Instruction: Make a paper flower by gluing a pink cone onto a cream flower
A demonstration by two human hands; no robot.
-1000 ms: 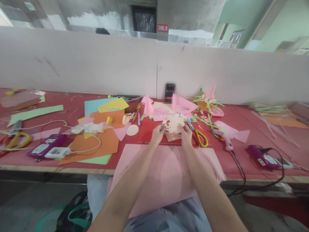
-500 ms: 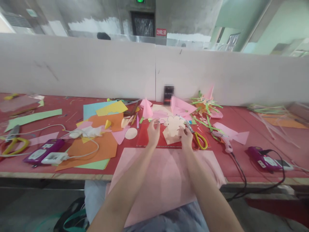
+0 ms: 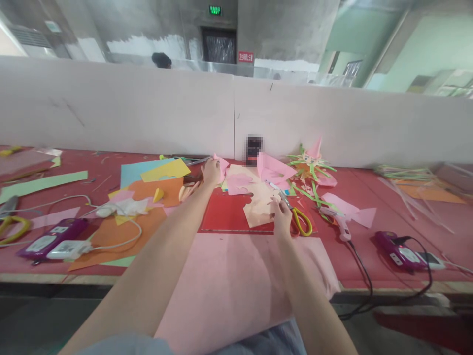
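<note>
A smooth white partition (image 3: 148,113) stands behind a red table (image 3: 362,182), whose near edge shows bare wood. A large pink sheet (image 3: 236,281) spreads from the near edge down over the person's lap. Just beyond it lies a flat, glossy red board (image 3: 221,214), with matte orange paper (image 3: 170,191), a blue sheet (image 3: 129,176) and a yellow sheet (image 3: 164,170) overlapping to the left. The left hand (image 3: 212,171) reaches past the board to a pink paper cone (image 3: 222,166); whether its grip is closed on the cone I cannot tell. The right hand (image 3: 283,214) has a narrow grip, thumb and fingers pinching the edge of some cream paper (image 3: 258,201) with a partly scalloped outline, which lies over the right part of the board. Well out to either side are a left purple power box (image 3: 70,228) with a white plug on it and a right purple power box (image 3: 399,250) with a black cable. Behind the right hand sits a spiky paper figure (image 3: 312,160) of green strips under a pink pointed hat. Scissors (image 3: 294,209) with a yellow handle loop rest just beside that hand; a pale pink glue gun (image 3: 343,228) lies farther right. High on the far wall, a small red sign (image 3: 246,57) carries white Chinese characters ending in "三楼".
</note>
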